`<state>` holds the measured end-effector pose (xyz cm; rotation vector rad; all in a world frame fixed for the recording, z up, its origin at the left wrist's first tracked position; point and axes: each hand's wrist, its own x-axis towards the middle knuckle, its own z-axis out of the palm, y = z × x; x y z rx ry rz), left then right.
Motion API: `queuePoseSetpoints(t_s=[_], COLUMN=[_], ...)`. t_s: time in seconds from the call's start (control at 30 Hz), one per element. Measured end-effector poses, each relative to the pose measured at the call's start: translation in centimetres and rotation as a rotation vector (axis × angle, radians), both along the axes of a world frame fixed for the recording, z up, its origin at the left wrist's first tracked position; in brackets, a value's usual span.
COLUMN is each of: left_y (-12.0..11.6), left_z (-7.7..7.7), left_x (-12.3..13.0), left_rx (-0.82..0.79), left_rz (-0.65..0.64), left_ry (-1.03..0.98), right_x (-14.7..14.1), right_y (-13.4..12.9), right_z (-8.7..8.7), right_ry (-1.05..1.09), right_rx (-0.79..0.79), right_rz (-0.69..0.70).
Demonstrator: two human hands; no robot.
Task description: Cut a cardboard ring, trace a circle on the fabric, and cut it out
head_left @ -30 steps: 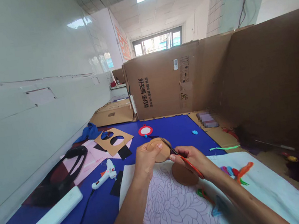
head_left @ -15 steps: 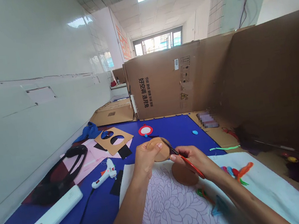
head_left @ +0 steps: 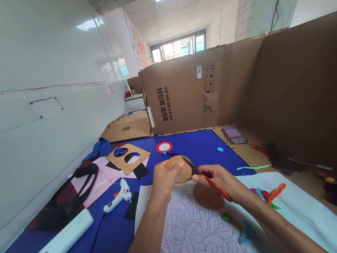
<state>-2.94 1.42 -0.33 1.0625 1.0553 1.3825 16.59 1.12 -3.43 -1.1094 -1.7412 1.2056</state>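
White oblong case [head_left: 64, 243], blue cloth [head_left: 101, 147] near pale wall [head_left: 19, 60], upright printed cardboard [head_left: 183, 94]

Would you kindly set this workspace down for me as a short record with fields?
Left hand: holds a brown disc
Right hand: holds scissors with orange-red handles, blades at the held disc's edge
Below the hands: second brown disc on a white sheet with a flower drawing
To the left: white glue gun, long white object, brown card with two round holes
Beyond the hands: red-rimmed white round piece on the blue tabletop
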Motion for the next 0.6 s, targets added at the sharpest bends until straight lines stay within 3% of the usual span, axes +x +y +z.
queuePoseSetpoints(t_s=[0.33,0.6], left_y=[0.3,0.4], left_z=[-1.0,-0.9], left_x=[0.3,0.7], left_rx=[-0.031,-0.092], left_rz=[-0.038,-0.040], left_ry=[-0.106,-0.211], right_x=[0.0,0.1], right_y=[0.2,-0.2], right_z=[-0.3,0.2], right_ry=[-0.013,0.015], right_rx=[-0.016,-0.030], right_rz=[-0.039,-0.088])
